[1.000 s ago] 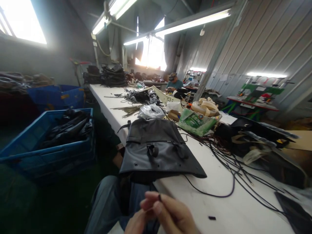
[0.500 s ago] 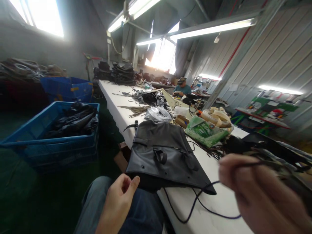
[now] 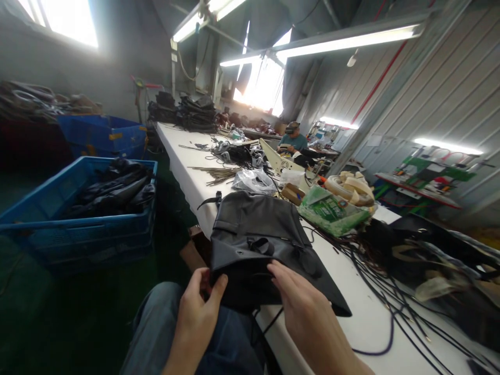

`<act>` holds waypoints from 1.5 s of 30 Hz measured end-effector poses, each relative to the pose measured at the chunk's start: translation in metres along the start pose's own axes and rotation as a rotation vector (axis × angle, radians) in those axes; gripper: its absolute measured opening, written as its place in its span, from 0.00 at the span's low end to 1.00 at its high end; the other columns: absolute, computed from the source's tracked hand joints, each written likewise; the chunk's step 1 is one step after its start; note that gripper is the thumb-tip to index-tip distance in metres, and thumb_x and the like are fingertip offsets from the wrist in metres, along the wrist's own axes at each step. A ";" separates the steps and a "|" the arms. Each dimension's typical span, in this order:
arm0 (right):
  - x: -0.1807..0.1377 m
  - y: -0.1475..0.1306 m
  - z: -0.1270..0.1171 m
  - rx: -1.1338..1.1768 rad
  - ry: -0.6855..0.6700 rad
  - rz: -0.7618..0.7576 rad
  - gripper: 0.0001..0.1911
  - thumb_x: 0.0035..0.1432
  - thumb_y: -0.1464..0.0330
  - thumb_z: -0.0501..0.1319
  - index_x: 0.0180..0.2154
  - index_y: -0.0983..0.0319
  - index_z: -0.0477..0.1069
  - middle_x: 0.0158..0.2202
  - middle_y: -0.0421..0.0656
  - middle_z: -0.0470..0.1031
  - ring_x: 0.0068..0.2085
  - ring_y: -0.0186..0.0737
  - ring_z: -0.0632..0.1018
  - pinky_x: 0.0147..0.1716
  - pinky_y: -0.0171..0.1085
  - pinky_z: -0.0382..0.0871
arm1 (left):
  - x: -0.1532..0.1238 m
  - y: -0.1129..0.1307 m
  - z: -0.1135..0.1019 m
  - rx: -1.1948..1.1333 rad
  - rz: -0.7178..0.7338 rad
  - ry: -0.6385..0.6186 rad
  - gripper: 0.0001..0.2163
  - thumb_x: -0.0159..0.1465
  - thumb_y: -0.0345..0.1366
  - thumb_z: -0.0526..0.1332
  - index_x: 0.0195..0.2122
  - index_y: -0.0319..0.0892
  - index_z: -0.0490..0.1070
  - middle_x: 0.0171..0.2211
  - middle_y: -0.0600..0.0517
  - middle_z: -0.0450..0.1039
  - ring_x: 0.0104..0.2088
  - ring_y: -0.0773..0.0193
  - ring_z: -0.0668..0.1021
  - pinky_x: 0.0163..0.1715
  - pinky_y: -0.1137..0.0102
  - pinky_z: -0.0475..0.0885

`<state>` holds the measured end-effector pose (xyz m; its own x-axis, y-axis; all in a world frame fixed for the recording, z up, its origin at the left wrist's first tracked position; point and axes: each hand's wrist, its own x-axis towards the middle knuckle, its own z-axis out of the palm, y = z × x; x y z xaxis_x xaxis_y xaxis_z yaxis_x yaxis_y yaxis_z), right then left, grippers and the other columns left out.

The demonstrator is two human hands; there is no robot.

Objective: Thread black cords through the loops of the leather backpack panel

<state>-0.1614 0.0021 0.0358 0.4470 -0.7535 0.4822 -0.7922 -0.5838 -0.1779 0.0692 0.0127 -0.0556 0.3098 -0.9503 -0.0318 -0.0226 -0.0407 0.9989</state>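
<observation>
A black leather-look bag (image 3: pixel 269 224) lies over the edge of the white table, its open end toward me and a row of eyelets along the rim. My left hand (image 3: pixel 199 307) pinches the left corner of that rim between thumb and fingers. Closer to the middle, my right hand (image 3: pixel 304 302) grips the rim, its fingers on the outer face and its thumb out of sight. A thin black cord (image 3: pixel 273 322) runs below the bag beside my right hand; whether the hand also holds its end is hidden.
Loose cords (image 3: pixel 394 297) spread over the white table (image 3: pixel 339 281) at right. Past the bag stand a green bag (image 3: pixel 332 208) of rolled strips and a clear plastic bag (image 3: pixel 253 181). A blue crate (image 3: pixel 78 224) stands left; a co-worker (image 3: pixel 292 139) sits far back.
My right hand has come from the far right, where it was drawing out the cord, to the bag's rim. The rim is now lifted and bent; my left hand stays at its corner.
</observation>
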 end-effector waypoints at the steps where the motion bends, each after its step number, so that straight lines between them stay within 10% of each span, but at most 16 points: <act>1: 0.006 0.003 0.001 -0.017 -0.013 -0.031 0.26 0.73 0.79 0.50 0.65 0.63 0.75 0.63 0.55 0.81 0.62 0.55 0.84 0.60 0.52 0.84 | 0.002 0.004 0.001 0.013 0.025 0.004 0.24 0.69 0.60 0.67 0.49 0.43 0.75 0.43 0.43 0.84 0.45 0.42 0.85 0.46 0.56 0.78; 9: 0.035 0.008 0.038 0.123 -0.251 -0.066 0.20 0.73 0.80 0.52 0.56 0.62 0.77 0.46 0.48 0.87 0.44 0.46 0.89 0.41 0.37 0.79 | 0.006 0.016 -0.008 -0.007 0.025 -0.119 0.15 0.66 0.43 0.69 0.52 0.47 0.76 0.50 0.44 0.85 0.51 0.42 0.86 0.53 0.55 0.80; 13: 0.040 0.005 0.054 0.126 -0.156 -0.104 0.13 0.76 0.76 0.55 0.45 0.61 0.78 0.37 0.44 0.85 0.36 0.43 0.86 0.32 0.37 0.68 | 0.007 0.006 -0.007 -0.085 0.007 -0.108 0.18 0.64 0.43 0.70 0.53 0.45 0.76 0.52 0.43 0.84 0.54 0.44 0.85 0.55 0.58 0.80; 45: 0.053 -0.032 0.062 0.253 0.004 -0.084 0.06 0.66 0.74 0.66 0.41 0.58 0.79 0.38 0.38 0.85 0.39 0.40 0.85 0.41 0.40 0.64 | -0.001 -0.012 0.003 -0.296 -0.007 -0.011 0.25 0.62 0.46 0.76 0.58 0.46 0.73 0.54 0.43 0.82 0.55 0.46 0.85 0.52 0.62 0.83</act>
<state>-0.0863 -0.0380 0.0142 0.5051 -0.6980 0.5076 -0.6230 -0.7019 -0.3452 0.0665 0.0130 -0.0672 0.2982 -0.9538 -0.0374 0.2582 0.0428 0.9651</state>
